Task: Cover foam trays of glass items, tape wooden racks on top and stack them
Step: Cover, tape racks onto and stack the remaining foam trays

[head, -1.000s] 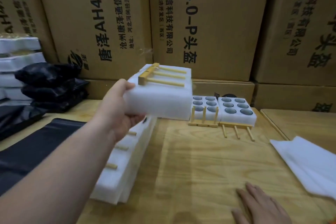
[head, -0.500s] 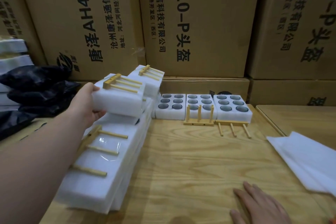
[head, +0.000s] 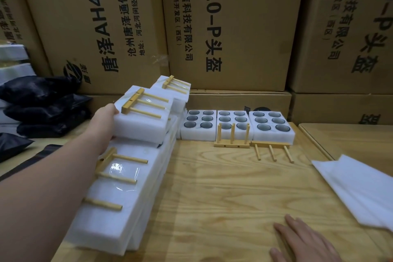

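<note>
At the far left, black plastic bags lie in a heap, and white foam behind them is cut off by the edge. The left hand reaches out on a long straight arm and holds the near end of a covered foam tray; the thumb lies on top, and the other fingers are hidden under the foam. A wooden rack lies flat on this tray under clear tape. The tray sits on a row of covered trays along the left of the table. Another covered tray sits behind it. In the middle back, three open foam trays stand side by side, each with six round holes with glass inside. Two loose racks rest in front of them. The boxes behind read "AH4.0-P" beside Chinese words. The right hand lies flat and loose on the table, partly cut off. Far right lies a white foam sheet.
</note>
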The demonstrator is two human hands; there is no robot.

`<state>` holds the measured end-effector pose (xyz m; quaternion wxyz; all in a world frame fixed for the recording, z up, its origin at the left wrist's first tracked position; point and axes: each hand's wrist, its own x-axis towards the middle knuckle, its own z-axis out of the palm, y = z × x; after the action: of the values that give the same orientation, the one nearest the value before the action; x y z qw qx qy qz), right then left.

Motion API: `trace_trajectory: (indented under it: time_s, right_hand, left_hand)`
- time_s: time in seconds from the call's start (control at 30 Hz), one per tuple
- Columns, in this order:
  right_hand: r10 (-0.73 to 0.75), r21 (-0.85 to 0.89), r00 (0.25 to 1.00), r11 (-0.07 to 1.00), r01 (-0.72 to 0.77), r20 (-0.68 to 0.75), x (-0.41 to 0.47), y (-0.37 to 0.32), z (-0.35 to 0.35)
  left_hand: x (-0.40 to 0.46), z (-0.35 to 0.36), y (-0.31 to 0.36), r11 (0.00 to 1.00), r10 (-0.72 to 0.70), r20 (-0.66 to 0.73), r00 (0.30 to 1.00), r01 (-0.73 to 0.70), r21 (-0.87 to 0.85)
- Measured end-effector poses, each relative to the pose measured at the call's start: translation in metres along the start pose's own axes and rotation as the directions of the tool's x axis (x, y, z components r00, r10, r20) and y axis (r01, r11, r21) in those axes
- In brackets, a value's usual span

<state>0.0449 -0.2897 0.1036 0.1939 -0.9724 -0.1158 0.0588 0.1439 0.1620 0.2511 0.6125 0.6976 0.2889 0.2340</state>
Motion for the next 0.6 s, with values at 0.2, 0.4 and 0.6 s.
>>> trace_trajectory:
  time_s: [0.2,0.4,0.6]
  right_hand:
    - [-0.007,-0.006,1.000,1.000,0.007,0.011,-0.0003,-0.0016,-0.0031]
    - [-0.013,-0.006,1.000,1.000,0.013,0.001,-0.0006,0.0012,-0.0022]
    - [-0.017,-0.034,0.999,0.999,0.016,-0.038,0.0014,0.0059,0.0037]
  left_hand:
    - [0.0002,0.0000,0.0015,0.999,0.009,-0.016,1.000,-0.008,0.033]
    - [-0.0009,-0.0016,-0.0032,0.999,-0.014,-0.032,0.999,0.016,0.047]
    - [-0.0014,-0.0008,-0.0017,0.991,0.047,-0.014,0.999,-0.045,0.130]
